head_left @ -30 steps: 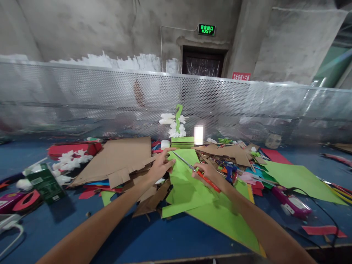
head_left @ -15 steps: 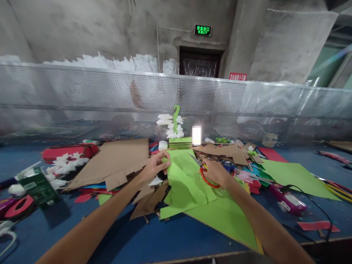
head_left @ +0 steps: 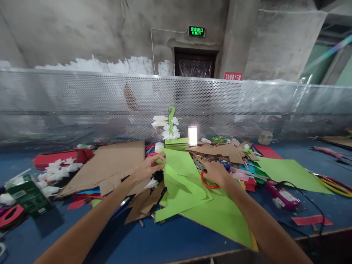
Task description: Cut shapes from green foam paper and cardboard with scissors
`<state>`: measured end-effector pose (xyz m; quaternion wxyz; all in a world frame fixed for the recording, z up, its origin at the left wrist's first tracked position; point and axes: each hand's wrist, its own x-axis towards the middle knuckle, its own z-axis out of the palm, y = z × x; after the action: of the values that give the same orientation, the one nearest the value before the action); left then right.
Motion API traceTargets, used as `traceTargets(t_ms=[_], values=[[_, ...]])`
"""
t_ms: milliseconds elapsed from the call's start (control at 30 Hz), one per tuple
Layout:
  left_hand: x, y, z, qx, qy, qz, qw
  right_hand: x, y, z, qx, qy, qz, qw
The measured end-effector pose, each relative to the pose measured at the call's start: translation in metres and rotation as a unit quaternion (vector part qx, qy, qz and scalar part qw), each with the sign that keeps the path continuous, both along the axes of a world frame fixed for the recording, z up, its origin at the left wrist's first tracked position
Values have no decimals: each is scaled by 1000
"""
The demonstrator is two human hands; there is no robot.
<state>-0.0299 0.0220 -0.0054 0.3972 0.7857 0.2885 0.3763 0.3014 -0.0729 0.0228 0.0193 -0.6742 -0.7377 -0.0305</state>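
Okay, left hand (head_left: 151, 166) has thumb and fingers pinched on the left edge of the cut green sheet (head_left: 178, 183), at its far end. Right hand (head_left: 216, 172) is clamped on the red-handled scissors (head_left: 209, 186), blades pointing far-left, just beside the sheet's right edge; can't tell if they touch it. Cut sheet sits mid-desk between both hands, near end overlapping a larger green panel (head_left: 222, 220) that runs near-right on the blue desk (head_left: 132, 245). Brown cardboard scraps (head_left: 151, 198) lie just left of the cut sheet. Big cardboard sheet (head_left: 118, 157) is farther left, with white paper flowers (head_left: 59, 169) and a dark green box (head_left: 29, 195) beyond it on the left. Far side, centre: green stem (head_left: 171, 123) with white flowers around it. Right side: purple device (head_left: 283, 196), a flat light green sheet (head_left: 294, 174), yellow-handled scissors (head_left: 334, 186).
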Motion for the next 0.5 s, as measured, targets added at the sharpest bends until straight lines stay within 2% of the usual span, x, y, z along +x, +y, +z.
traceTargets(t_ms=[233,400,500], values=[[2,0,0,125,158,36,979,-1,-12,11,-26,-18,9,999],[6,-4,-2,134,211,24,968,-1,-15,16,-9,-2,4,1000],[3,-1,-2,142,202,24,969,-8,-13,21,12,64,42,997]])
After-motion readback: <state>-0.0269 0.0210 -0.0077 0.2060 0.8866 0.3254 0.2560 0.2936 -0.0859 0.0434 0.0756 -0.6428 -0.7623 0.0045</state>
